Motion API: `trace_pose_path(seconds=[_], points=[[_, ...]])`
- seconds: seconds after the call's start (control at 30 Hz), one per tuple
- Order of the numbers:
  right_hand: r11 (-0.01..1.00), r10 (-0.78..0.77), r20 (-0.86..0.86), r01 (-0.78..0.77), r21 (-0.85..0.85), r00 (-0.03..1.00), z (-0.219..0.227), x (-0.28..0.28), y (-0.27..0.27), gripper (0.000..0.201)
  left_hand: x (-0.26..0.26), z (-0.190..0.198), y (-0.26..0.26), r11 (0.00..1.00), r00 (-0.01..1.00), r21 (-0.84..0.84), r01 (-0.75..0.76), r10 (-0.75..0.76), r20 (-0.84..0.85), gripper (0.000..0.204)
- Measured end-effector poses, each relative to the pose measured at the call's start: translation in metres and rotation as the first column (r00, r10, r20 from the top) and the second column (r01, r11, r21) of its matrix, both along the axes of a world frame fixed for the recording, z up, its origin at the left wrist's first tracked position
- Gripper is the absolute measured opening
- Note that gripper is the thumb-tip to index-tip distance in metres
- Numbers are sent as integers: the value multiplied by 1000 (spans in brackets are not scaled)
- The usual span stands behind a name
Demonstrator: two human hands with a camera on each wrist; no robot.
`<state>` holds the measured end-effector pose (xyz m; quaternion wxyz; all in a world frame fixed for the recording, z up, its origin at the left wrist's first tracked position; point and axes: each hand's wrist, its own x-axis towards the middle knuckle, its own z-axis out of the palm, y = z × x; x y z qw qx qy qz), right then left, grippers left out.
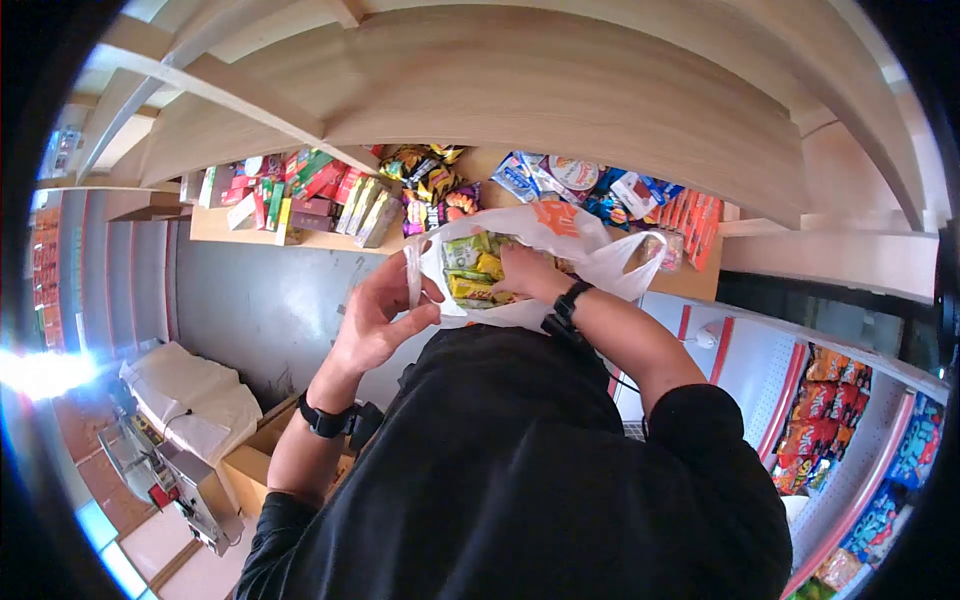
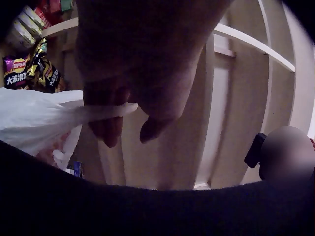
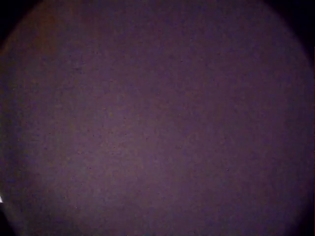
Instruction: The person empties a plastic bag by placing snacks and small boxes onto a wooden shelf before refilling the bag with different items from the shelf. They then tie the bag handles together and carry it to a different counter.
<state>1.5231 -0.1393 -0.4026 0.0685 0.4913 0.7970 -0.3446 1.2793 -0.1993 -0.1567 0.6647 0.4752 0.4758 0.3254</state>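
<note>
A white plastic bag (image 1: pixel 530 225) with orange print is held in front of the person's body, its mouth spread wide. Green and yellow snack packets (image 1: pixel 468 285) fill the opening. The left hand (image 1: pixel 378 315) has its fingers hooked through one bag handle (image 2: pixel 106 113), with the thumb standing apart from them. Inside the bag, the right hand (image 1: pixel 532 272) reaches down onto the packets, its fingertips against the yellow ones and partly hidden. I cannot tell if it grips one. The right wrist view is dark and shows no hand.
Behind the bag, a wooden shelf (image 1: pixel 235 228) carries boxes (image 1: pixel 375 215), dark chip bags (image 1: pixel 435 182) and blue packets (image 1: pixel 515 178). Racks of red snack bags (image 1: pixel 808 430) stand at the right. An open cardboard box (image 1: pixel 255 465) lies low at the left.
</note>
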Motion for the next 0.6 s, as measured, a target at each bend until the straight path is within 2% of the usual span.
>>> trace_pose_path(seconds=[0.03,0.07,0.13,0.17,0.23,0.27,0.3,0.37,0.4,0.47,0.53,0.57,0.6], points=[[993,15,17,-13,-116,1000,-8,-7,3,73,0,2,-2,1000,1000,6,5,-5,6,74],[992,42,61,-34,-122,997,-24,-12,3,71,-1,3,-3,1000,1000,14,10,-10,14,74],[988,99,154,-78,-136,983,-20,-21,4,67,-4,2,-7,999,1000,38,-4,4,0,74],[989,-39,126,56,-134,991,-17,-21,-1,67,-6,2,-8,999,1000,45,-8,9,-19,76],[996,-63,81,58,69,995,-13,-10,-5,66,-9,0,-10,999,999,51,-19,20,-31,77],[985,-55,87,68,-158,995,-1,6,-1,64,-10,1,-11,998,999,50,-25,26,-26,77],[925,-53,111,90,-368,992,32,18,6,61,-11,1,-12,998,999,48,-29,30,-21,77],[950,-26,99,56,-307,995,-14,62,-7,55,-14,-2,-14,998,999,57,-22,24,-26,77],[961,-17,94,42,-273,995,-9,72,-8,52,-15,-3,-13,998,999,64,-15,17,-28,77],[912,34,96,9,-411,995,0,93,-6,48,-15,-5,-14,998,999,64,-21,23,-35,76],[836,22,32,-1,-549,999,-3,105,-9,47,-14,-5,-18,998,999,56,-34,35,-16,73],[787,-21,-28,-1,-616,999,-27,110,-15,49,-13,-5,-20,998,999,49,-43,43,5,70],[734,-71,-86,-6,-679,994,-25,108,-18,50,-13,-5,-21,998,998,43,-51,50,26,67]])
